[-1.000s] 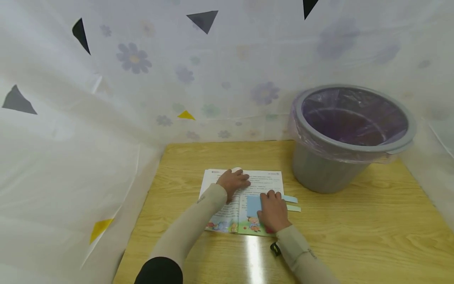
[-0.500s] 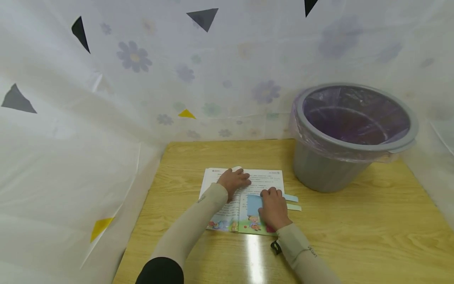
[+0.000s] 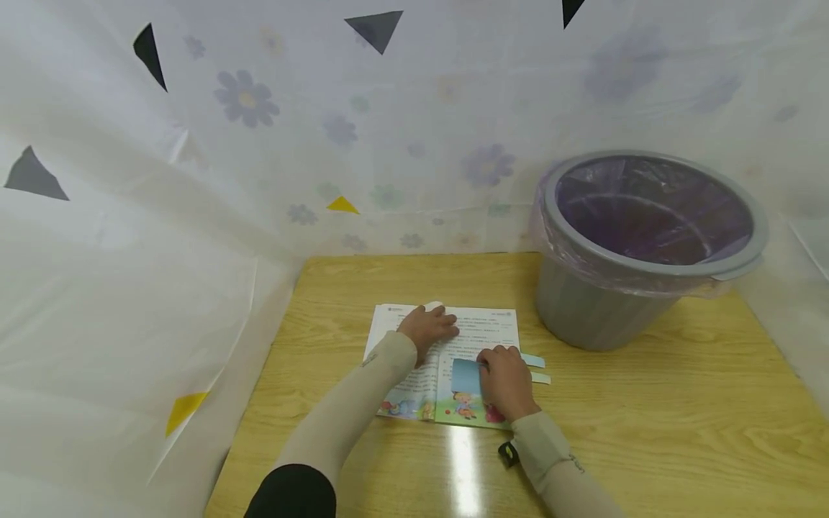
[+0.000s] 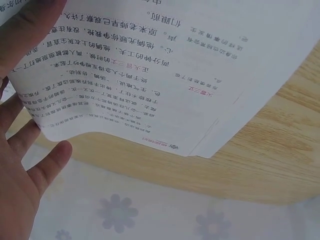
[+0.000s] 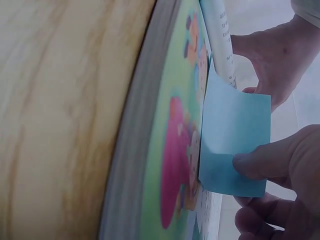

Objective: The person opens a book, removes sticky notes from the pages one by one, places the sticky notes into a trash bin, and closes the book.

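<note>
An open book [image 3: 479, 324] with printed text and cartoon pictures lies on the table. My left hand [image 3: 427, 332] rests near its gutter with fingers spread; in the left wrist view a page [image 4: 135, 90] curves up beside that hand's thumb and fingers. On the right-hand page is a blue sticky note [image 3: 466, 375], its right edge pinched by my right hand [image 3: 508, 381]. The right wrist view shows the thumb on the face of the note, fingers behind, and the note raised off the page along that side. A blue tab [image 3: 534, 360] and a pale green tab [image 3: 540, 378] stick out past the book's right edge.
A large grey bin [image 3: 583, 309] lined with a purple plastic bag stands behind and right of the book. Flower-patterned white sheeting [image 3: 414, 165] rises behind the wooden table [image 3: 648, 417] and along its left side.
My right hand has turned slightly and shifted a little right, and the note's edge at its fingers now lifts from the page. My left hand stays in place.
</note>
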Demonstrator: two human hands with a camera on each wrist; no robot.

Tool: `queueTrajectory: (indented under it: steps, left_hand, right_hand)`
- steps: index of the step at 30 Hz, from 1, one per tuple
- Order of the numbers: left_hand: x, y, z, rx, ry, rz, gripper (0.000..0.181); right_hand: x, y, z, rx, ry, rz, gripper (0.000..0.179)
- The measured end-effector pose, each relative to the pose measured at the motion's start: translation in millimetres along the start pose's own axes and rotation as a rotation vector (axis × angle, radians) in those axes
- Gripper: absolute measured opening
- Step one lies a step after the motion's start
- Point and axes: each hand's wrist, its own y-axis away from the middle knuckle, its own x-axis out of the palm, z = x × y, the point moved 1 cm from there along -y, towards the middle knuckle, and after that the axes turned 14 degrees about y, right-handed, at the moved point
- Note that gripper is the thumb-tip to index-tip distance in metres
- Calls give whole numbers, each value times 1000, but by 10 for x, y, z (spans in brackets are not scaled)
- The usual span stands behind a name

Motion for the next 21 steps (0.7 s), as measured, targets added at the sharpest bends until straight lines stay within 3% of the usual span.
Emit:
queueTrajectory:
  steps: [9,21]
  left_hand:
    - [20,-27,13,-2,6,9,86]
    - [-59,12,-1,-12,10,32,86]
  right_hand:
    - [-38,-16,-14,3,-36,-28,12]
    - [-81,-4,-41,12,-94,4,14]
